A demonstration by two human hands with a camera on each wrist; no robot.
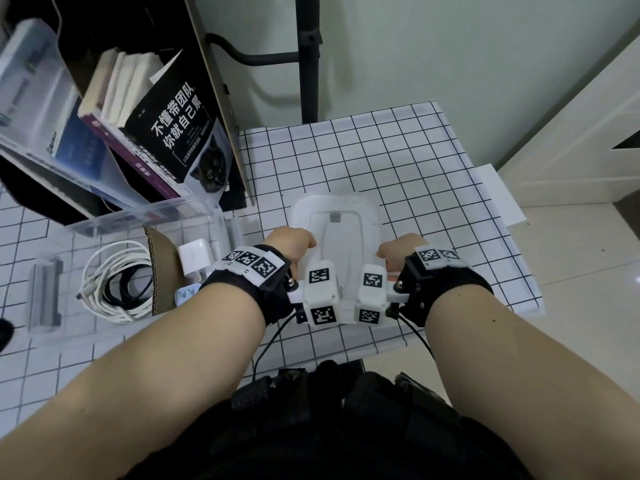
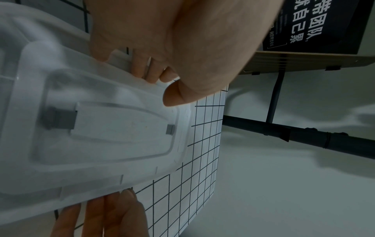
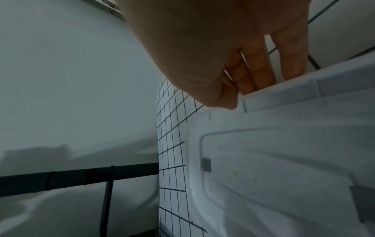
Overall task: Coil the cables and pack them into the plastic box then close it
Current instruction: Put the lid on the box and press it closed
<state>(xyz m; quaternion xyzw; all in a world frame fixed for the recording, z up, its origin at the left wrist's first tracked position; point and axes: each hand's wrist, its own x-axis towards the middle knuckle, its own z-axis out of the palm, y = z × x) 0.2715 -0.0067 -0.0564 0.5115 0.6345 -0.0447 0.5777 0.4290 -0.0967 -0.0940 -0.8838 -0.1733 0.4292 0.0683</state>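
Both hands grasp the white lid (image 1: 335,220): left hand (image 1: 290,241) on its left edge, right hand (image 1: 401,249) on its right edge, thumbs on top, fingers curled beneath. Lid is over the gridded bench (image 1: 398,161). Clear plastic box (image 1: 145,216) sits open at left, holding the coiled white cable (image 1: 107,282), black cable (image 1: 133,284) and a charger (image 1: 194,258).

Coiled cables (image 1: 116,282) inside lidless box (image 1: 138,216)

Pale green wall (image 1: 433,46), black stand (image 1: 308,57), pale tiled floor (image 1: 571,254) — perhaps a white door (image 1: 588,126) at right.
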